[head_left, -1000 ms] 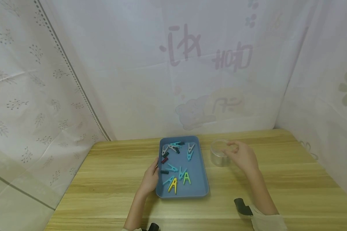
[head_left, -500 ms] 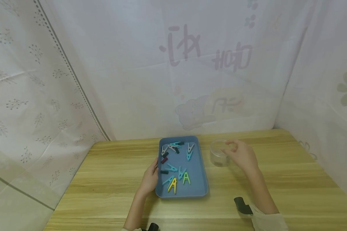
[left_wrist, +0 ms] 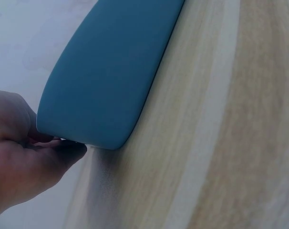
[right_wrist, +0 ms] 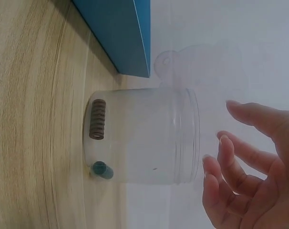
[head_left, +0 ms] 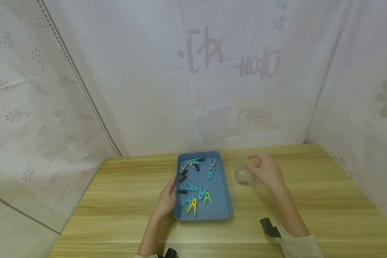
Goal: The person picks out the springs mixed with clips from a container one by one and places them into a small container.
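Observation:
My left hand (head_left: 167,201) grips the left wall of a blue tray (head_left: 220,200); in the left wrist view its thumb (left_wrist: 63,155) lies along the tray's edge. Clothes pegs in light blue, white, yellow (head_left: 192,208) and green (head_left: 208,198) lie in the tray, among small dark springs (head_left: 182,191) and a red one (head_left: 183,178). To its right stands a clear round jar (head_left: 240,172) without a lid. A brown spring (right_wrist: 98,119) and a dark green one (right_wrist: 102,170) rest at its bottom. My right hand (right_wrist: 259,176) hovers over the jar's mouth, thumb and fingers apart, holding nothing.
The wood-grain table (head_left: 122,200) carries the tray and jar. Patterned white cloth (head_left: 148,89) hangs behind and at both sides. Dark camera mounts (head_left: 269,227) sit at both wrists.
A dark piece has appeared at the bottom of the jar. My right hand has shifted slightly left, and its thumb and fingers have spread. My left hand stays at the tray.

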Demonstrator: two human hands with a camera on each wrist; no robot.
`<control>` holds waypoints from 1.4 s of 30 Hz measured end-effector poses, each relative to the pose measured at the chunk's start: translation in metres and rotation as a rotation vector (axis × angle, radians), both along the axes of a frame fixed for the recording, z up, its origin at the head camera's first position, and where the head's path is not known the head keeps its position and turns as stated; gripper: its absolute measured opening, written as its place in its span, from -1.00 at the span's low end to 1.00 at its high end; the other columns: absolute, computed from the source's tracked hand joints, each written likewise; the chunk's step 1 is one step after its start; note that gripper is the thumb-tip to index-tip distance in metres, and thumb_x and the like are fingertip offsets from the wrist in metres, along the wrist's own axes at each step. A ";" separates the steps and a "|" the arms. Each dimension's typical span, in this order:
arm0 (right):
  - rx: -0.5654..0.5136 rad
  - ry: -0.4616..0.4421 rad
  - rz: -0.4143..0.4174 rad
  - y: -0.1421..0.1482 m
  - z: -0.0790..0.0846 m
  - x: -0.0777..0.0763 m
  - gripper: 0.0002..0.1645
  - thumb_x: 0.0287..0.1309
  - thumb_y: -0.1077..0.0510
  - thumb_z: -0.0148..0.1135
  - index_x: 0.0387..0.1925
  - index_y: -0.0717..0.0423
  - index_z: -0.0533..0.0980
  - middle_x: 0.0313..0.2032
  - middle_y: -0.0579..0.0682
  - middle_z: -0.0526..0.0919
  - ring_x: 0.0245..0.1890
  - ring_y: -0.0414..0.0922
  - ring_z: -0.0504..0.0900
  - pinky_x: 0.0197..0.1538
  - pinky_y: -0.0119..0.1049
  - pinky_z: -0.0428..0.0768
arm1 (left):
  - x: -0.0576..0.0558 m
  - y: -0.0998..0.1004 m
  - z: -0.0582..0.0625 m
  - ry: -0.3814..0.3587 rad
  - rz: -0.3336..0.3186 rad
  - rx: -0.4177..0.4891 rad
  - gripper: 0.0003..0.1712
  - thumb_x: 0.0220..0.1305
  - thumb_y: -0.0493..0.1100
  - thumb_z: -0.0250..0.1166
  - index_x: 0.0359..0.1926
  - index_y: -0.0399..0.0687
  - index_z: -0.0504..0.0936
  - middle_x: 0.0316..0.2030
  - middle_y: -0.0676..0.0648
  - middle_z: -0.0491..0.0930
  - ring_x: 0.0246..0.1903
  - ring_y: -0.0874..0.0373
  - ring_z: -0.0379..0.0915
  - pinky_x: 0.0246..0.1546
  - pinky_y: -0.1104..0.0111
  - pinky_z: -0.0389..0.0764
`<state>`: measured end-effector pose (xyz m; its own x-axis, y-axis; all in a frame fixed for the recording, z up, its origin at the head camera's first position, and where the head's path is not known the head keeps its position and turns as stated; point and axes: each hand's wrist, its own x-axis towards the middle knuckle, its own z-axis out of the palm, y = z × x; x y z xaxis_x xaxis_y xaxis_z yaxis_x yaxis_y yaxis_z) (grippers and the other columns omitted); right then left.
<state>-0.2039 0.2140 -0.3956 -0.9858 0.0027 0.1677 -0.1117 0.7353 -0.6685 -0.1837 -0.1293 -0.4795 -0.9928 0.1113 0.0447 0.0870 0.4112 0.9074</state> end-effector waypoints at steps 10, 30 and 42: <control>-0.043 -0.021 0.041 -0.011 0.002 -0.002 -0.44 0.25 -0.07 0.34 0.13 0.22 0.57 -0.30 0.14 0.73 -0.37 -0.04 0.67 -0.39 -0.23 0.62 | -0.001 0.000 -0.002 0.017 -0.011 -0.016 -0.43 0.50 -0.45 -0.20 0.47 -0.53 0.07 0.46 -0.46 0.12 0.46 -0.35 0.02 0.43 -0.16 0.16; 0.018 -0.006 0.181 -0.043 0.007 -0.011 -0.51 0.20 0.01 0.39 0.08 0.20 0.60 -0.29 0.06 0.77 -0.25 0.01 0.72 -0.12 0.03 0.70 | 0.000 0.002 0.002 -0.018 0.001 0.032 -0.43 0.52 -0.44 -0.19 0.49 -0.47 0.07 0.48 -0.42 0.09 0.48 -0.33 -0.04 0.46 -0.15 0.09; -0.036 -0.108 0.305 -0.061 0.010 -0.014 -0.56 0.23 0.01 0.38 0.08 0.11 0.61 -0.15 0.08 0.71 -0.21 -0.05 0.68 -0.28 -0.24 0.71 | 0.000 0.000 0.002 0.003 0.010 0.001 -0.44 0.52 -0.42 -0.17 0.49 -0.46 0.10 0.47 -0.41 0.12 0.48 -0.33 -0.03 0.47 -0.16 0.07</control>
<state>-0.2181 0.1530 -0.3861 -0.9541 -0.2919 0.0675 -0.2506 0.6543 -0.7135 -0.1839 -0.1297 -0.4779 -0.9937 0.1018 0.0478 0.0857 0.4106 0.9078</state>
